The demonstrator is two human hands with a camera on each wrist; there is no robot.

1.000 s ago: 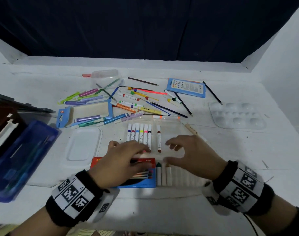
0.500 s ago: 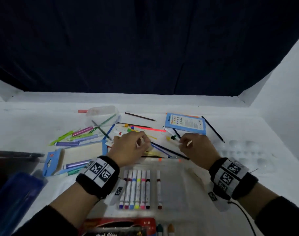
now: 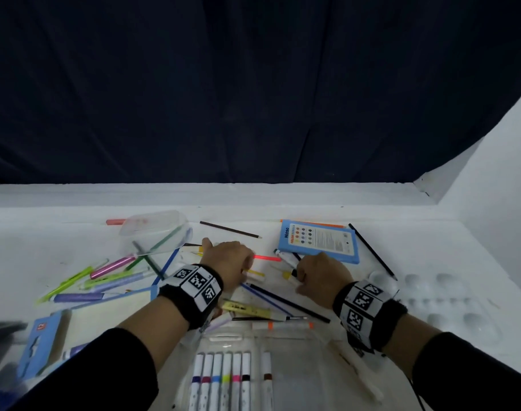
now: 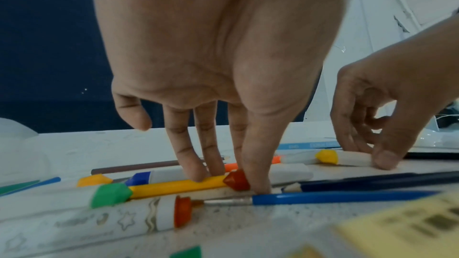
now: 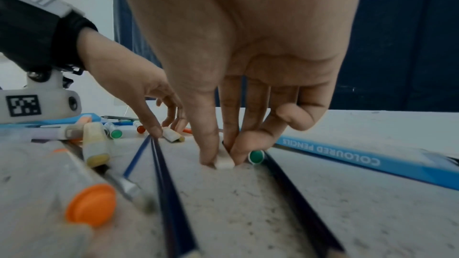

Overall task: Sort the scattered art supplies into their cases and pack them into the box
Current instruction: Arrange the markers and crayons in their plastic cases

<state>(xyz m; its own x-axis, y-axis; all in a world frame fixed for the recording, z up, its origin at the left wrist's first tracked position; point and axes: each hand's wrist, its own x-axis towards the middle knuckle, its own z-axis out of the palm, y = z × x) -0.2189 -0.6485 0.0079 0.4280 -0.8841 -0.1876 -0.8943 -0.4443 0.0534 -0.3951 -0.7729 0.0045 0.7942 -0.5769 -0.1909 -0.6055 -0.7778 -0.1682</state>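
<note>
Loose markers, pencils and brushes lie in a pile on the white table (image 3: 75, 232). My left hand (image 3: 226, 258) reaches into the pile. Its thumb and fingers (image 4: 196, 176) pinch a white marker (image 5: 171, 134) lying next to a red cap (image 4: 236, 180) and a yellow pen (image 4: 174, 184). My right hand (image 3: 318, 272) is just in front of the blue coloured-pencil box (image 3: 318, 241). Its thumb and forefinger pinch a white marker with a yellow cap (image 4: 347, 159) that lies on the table beside a green-capped marker (image 5: 255, 156). A clear marker tray (image 3: 297, 381) holding several markers sits near me.
A clear plastic tub (image 3: 152, 229) lies at the back left over pens. A white paint palette (image 3: 449, 307) is at the right. A small blue case (image 3: 40, 342) sits at the left. Dark pencils (image 5: 164, 193) run across the table between my hands.
Both hands left the tray and crayon box near me and reached out to the pile. Since half a second ago they have come down onto markers. The view has tilted up.
</note>
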